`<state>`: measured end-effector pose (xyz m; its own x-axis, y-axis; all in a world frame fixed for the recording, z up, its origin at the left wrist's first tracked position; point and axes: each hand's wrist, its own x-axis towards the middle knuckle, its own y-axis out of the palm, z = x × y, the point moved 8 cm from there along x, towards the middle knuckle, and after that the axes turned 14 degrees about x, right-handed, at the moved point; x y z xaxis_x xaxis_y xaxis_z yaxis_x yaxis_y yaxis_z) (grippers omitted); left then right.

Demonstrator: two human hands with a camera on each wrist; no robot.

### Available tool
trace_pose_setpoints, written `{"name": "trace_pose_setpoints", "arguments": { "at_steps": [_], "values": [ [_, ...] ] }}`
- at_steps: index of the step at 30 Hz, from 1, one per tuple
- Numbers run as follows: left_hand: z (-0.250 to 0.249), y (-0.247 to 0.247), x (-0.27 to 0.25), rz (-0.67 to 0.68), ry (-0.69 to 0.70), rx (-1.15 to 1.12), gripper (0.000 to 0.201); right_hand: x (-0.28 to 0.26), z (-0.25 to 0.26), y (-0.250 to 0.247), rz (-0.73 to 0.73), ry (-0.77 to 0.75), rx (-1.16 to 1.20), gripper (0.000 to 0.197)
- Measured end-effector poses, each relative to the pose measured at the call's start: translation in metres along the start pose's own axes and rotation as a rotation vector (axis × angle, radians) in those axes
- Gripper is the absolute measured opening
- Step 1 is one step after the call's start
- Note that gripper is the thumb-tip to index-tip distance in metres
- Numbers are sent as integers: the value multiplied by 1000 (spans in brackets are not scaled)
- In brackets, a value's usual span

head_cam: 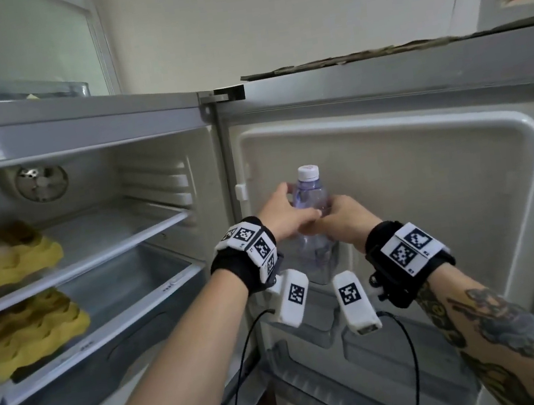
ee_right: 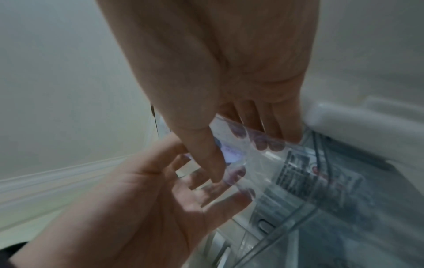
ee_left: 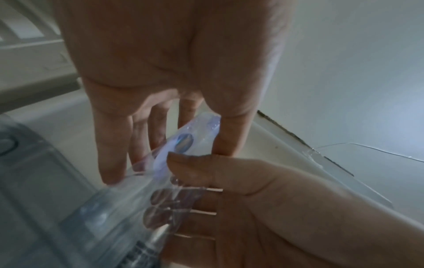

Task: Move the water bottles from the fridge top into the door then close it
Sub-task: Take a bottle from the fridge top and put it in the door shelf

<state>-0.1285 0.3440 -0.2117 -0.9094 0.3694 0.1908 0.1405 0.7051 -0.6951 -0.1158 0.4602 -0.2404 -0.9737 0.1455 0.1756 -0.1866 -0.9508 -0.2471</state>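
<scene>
- step in hand: the bottle stands upright, its base inside the clear door shelf by the hinge edge.
- left hand and right hand both curl round its middle.
- next: seat it, release, judging by the top, check for more, then close the door.

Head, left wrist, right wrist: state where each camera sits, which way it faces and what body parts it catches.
Head: worn on the head, facing forward and down into the open fridge door; both forearms, left hand and right hand hold the water bottle.
Left wrist: under the left wrist, looking along the palm at the bottle; the right hand's thumb shows too.
Right wrist: under the right wrist, looking along the palm; the left hand shows too.
Shared: all three show both hands around the bottle.
</scene>
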Motion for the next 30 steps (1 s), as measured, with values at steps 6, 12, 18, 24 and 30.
{"name": "trace_pose_setpoints", "arguments": {
  "at_steps": [6,12,18,24,30],
  "values": [
    [5,7,0,30,-20,-23,57,-7,2,5,50,16,-15,26],
    [10,8,0,50,-38,-23,50,12,-10,3,13,14,-199,84],
    [15,8,-2,80,-37,-25,51,33,-30,-6,-7,39,-191,97],
    [8,-9,-6,81,-15,-8,71,-14,28,-8,-101,44,-189,103],
    [-5,-44,-28,38,28,-51,88,-47,78,-12,-220,-126,-229,95]
  ]
}}
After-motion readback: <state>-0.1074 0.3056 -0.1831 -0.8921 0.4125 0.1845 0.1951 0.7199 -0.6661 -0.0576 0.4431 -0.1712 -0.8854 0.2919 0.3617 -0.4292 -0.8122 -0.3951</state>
